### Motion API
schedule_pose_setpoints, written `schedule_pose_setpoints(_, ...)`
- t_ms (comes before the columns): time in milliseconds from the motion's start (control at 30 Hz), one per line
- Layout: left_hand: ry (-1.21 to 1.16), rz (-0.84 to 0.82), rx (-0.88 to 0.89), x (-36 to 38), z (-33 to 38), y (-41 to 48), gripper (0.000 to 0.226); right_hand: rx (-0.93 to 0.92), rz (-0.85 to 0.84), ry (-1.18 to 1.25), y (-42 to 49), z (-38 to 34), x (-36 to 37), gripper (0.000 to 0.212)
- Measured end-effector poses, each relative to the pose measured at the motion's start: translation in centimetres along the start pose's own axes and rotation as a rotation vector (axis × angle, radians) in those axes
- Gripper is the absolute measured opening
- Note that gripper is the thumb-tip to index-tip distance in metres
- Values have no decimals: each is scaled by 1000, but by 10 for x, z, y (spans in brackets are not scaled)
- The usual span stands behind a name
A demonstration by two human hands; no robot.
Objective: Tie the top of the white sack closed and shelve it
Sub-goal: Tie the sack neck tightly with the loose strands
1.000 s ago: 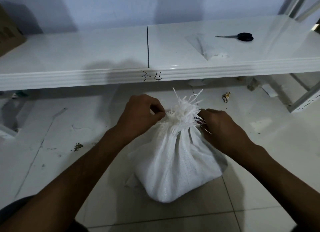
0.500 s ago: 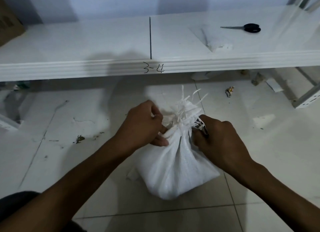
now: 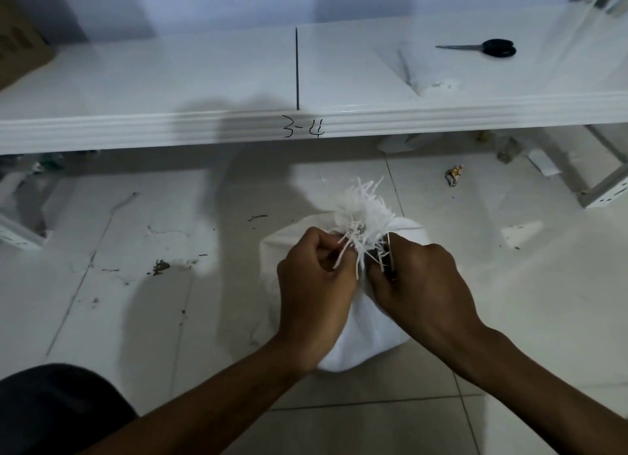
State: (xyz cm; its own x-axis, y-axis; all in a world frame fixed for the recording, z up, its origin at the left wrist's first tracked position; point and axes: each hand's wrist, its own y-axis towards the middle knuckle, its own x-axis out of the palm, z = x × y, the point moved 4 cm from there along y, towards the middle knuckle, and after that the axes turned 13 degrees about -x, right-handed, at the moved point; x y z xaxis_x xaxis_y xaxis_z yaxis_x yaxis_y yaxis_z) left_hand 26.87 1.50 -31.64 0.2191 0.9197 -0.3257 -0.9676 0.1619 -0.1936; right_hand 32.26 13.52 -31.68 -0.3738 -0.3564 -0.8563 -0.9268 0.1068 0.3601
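Note:
A filled white woven sack stands on the tiled floor in front of a low white shelf marked "3-4". Its top is bunched into a frayed tuft of loose white strands. My left hand pinches strands at the neck from the left. On the right side of the neck, my right hand grips the sack, fingers curled around it and a thin tie. Both hands cover most of the neck, so any knot is hidden.
Black-handled scissors lie on the shelf at the right. A cardboard box sits on its far left end. Small litter and dirt marks dot the floor. A metal shelf leg stands at the right.
Both hands have drawn closer together at the sack's neck, and the sack has tipped away from me. The frayed tuft now points toward the shelf.

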Motion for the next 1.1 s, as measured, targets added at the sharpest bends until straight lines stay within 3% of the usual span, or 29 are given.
schedule_pose_setpoints(100,-23,-17,31,-2,-2,11,6,14,-9,58,4,-1,-4,42)
schedule_pose_setpoints(233,-76,-60,-22,-2,-5,21,4,137,-6,199,6,7,-3,31)
schedule_pose_setpoints(367,-248,-148,-180,-3,-6,23,3,422,-14,594,8,18,-3,24)
schedule_pose_setpoints(567,-357,-244,-310,-1,-9,21,4,574,-25,1026,7,11,-4,15)
schedule_pose_setpoints(734,-397,-312,-336,1,-7,24,11,825,-100,1449,6,14,11,26)
schedule_pose_setpoints(934,-469,-346,-377,5,-11,25,9,827,-241,1532,7,13,16,14)
schedule_pose_setpoints(1100,-512,-363,-369,5,-7,27,20,794,-122,1345,8,14,21,6)
